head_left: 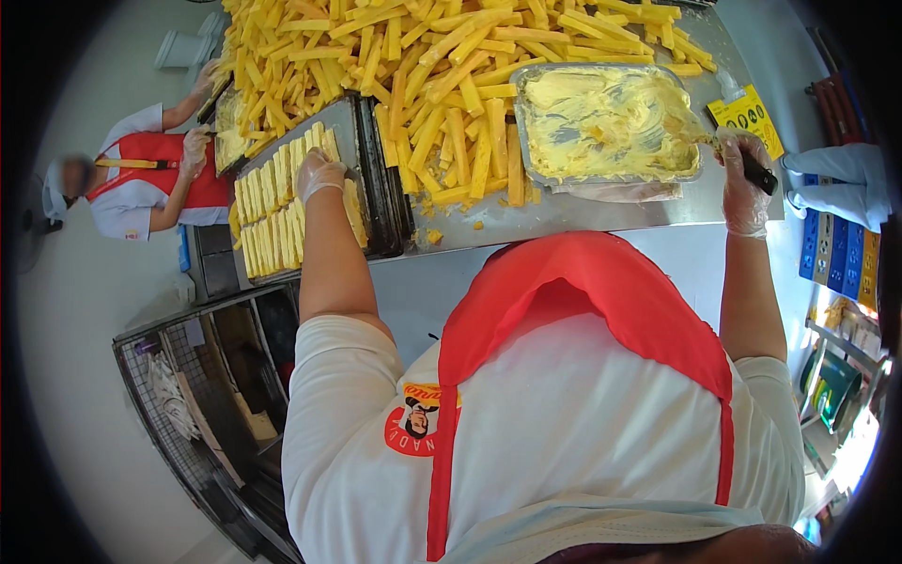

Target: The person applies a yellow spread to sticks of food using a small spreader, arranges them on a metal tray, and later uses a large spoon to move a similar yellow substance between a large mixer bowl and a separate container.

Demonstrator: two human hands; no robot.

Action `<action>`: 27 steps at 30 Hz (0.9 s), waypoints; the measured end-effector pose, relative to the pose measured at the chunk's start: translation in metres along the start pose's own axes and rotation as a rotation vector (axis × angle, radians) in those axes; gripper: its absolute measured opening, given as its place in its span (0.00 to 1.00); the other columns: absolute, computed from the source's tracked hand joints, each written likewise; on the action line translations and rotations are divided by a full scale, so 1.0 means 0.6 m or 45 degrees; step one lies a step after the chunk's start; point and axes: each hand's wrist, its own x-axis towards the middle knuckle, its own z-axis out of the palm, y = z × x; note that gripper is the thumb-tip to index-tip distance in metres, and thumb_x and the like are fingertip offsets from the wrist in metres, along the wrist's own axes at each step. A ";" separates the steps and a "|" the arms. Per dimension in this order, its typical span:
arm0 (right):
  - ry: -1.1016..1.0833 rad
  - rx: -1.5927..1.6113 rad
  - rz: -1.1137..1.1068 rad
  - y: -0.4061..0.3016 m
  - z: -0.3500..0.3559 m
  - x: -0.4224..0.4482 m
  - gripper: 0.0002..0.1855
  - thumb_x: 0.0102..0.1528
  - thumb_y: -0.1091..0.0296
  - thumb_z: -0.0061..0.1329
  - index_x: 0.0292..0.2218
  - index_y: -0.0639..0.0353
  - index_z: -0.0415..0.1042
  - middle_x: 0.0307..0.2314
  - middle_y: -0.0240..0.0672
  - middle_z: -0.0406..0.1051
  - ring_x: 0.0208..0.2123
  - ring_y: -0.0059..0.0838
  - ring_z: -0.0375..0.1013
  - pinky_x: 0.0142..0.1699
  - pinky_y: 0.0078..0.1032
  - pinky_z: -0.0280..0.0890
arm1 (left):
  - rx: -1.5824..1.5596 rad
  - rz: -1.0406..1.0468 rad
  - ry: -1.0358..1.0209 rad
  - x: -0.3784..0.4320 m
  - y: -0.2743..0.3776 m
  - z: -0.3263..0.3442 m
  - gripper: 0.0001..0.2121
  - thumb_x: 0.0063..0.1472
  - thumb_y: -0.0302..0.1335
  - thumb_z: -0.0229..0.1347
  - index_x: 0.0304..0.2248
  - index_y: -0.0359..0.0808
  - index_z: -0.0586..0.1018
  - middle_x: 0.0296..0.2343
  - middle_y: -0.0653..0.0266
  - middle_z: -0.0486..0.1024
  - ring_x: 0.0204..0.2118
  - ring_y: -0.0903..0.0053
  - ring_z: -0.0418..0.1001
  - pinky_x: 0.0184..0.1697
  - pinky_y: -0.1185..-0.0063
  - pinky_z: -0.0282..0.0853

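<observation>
My left hand [320, 175], in a clear plastic glove, reaches down over rows of cream-coated sticks [271, 236] laid side by side on a baking tray. Its fingertips are among the sticks, and whether they grip one is hidden. My right hand [745, 180], gloved too, is closed around the black handle of a spreading tool [761, 175]. The tool's cream-smeared end reaches over the right rim of a rectangular pan [525, 134] containing pale yellow cream [606, 120]. Beyond both hands lies a large heap of yellow bread or cake sticks [451, 63].
Crumbs lie on the steel table [458, 229] near its front edge. Dark stacked trays [384, 176] stand beside the coated sticks. A co-worker [162, 169] in a red apron works at the left. A rack [211, 395] stands lower left; a yellow printed packet [750, 120] lies right.
</observation>
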 end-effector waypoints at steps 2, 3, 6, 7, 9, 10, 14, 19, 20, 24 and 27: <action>0.003 0.032 -0.008 0.005 -0.007 0.002 0.07 0.59 0.69 0.51 0.35 0.64 0.73 0.26 0.31 0.71 0.28 0.18 0.69 0.36 0.17 0.64 | 0.037 -0.023 -0.001 0.007 0.012 0.000 0.14 0.48 0.34 0.62 0.35 0.38 0.77 0.33 0.54 0.79 0.38 0.62 0.77 0.44 0.70 0.70; 0.007 0.029 -0.006 0.007 -0.011 0.004 0.07 0.59 0.69 0.51 0.35 0.64 0.73 0.26 0.31 0.71 0.28 0.18 0.69 0.36 0.17 0.64 | 0.062 -0.058 -0.003 0.011 0.015 0.000 0.14 0.48 0.33 0.62 0.34 0.38 0.77 0.33 0.54 0.79 0.37 0.62 0.78 0.43 0.70 0.71; 0.025 0.030 0.035 0.007 -0.019 0.007 0.07 0.58 0.69 0.52 0.33 0.64 0.72 0.25 0.32 0.72 0.28 0.20 0.70 0.37 0.21 0.66 | 0.020 -0.037 0.058 0.031 0.004 0.019 0.13 0.46 0.31 0.62 0.33 0.37 0.76 0.31 0.53 0.79 0.35 0.62 0.78 0.41 0.70 0.71; 0.012 -0.002 0.023 0.003 -0.021 0.010 0.07 0.58 0.69 0.52 0.33 0.63 0.72 0.25 0.32 0.72 0.28 0.20 0.70 0.37 0.21 0.66 | 0.018 -0.034 0.055 0.035 0.003 0.021 0.13 0.46 0.31 0.62 0.33 0.37 0.76 0.31 0.53 0.79 0.35 0.62 0.78 0.41 0.70 0.71; 0.003 -0.040 0.009 -0.005 -0.023 0.015 0.07 0.58 0.68 0.52 0.33 0.63 0.72 0.25 0.32 0.72 0.28 0.20 0.70 0.37 0.20 0.66 | -0.209 -0.113 -0.055 0.041 0.005 0.020 0.13 0.47 0.31 0.61 0.33 0.37 0.75 0.31 0.53 0.79 0.35 0.64 0.78 0.40 0.71 0.71; 0.020 -0.050 0.000 -0.010 -0.025 0.016 0.07 0.58 0.68 0.52 0.33 0.63 0.72 0.25 0.32 0.72 0.28 0.20 0.70 0.37 0.20 0.65 | -0.214 -0.108 -0.057 0.040 0.003 0.016 0.13 0.47 0.31 0.61 0.33 0.37 0.75 0.31 0.53 0.79 0.35 0.64 0.78 0.40 0.71 0.71; 0.024 -0.032 0.013 -0.012 -0.023 0.028 0.07 0.58 0.69 0.51 0.33 0.63 0.72 0.25 0.31 0.72 0.29 0.20 0.70 0.37 0.19 0.65 | -0.407 -0.058 -0.159 0.057 -0.037 0.023 0.12 0.49 0.32 0.59 0.34 0.38 0.75 0.31 0.53 0.78 0.34 0.63 0.78 0.39 0.71 0.71; 0.026 -0.014 -0.032 -0.013 0.002 0.032 0.08 0.59 0.66 0.52 0.35 0.61 0.73 0.25 0.28 0.70 0.28 0.16 0.66 0.36 0.17 0.62 | -0.066 0.053 -0.041 0.058 -0.048 0.022 0.11 0.51 0.34 0.57 0.33 0.39 0.76 0.32 0.54 0.79 0.34 0.61 0.77 0.40 0.69 0.70; 0.035 0.014 -0.030 -0.018 0.008 0.032 0.08 0.59 0.65 0.52 0.35 0.61 0.73 0.25 0.28 0.70 0.28 0.16 0.66 0.36 0.17 0.62 | -0.041 0.041 0.032 0.052 -0.046 0.020 0.10 0.52 0.35 0.57 0.32 0.39 0.76 0.32 0.54 0.79 0.35 0.60 0.77 0.41 0.69 0.70; 0.042 -0.010 -0.039 -0.027 0.013 0.032 0.08 0.59 0.66 0.52 0.36 0.61 0.73 0.25 0.28 0.70 0.28 0.16 0.66 0.37 0.17 0.62 | -0.019 0.083 0.110 0.001 -0.002 -0.013 0.11 0.51 0.36 0.59 0.30 0.39 0.77 0.31 0.54 0.80 0.36 0.59 0.77 0.42 0.68 0.70; 0.048 -0.056 -0.031 -0.019 0.013 0.033 0.08 0.59 0.66 0.52 0.35 0.62 0.73 0.25 0.28 0.70 0.28 0.16 0.66 0.37 0.17 0.62 | -0.021 0.089 0.112 -0.008 0.000 -0.011 0.13 0.48 0.37 0.61 0.30 0.39 0.77 0.30 0.54 0.80 0.36 0.60 0.77 0.42 0.68 0.70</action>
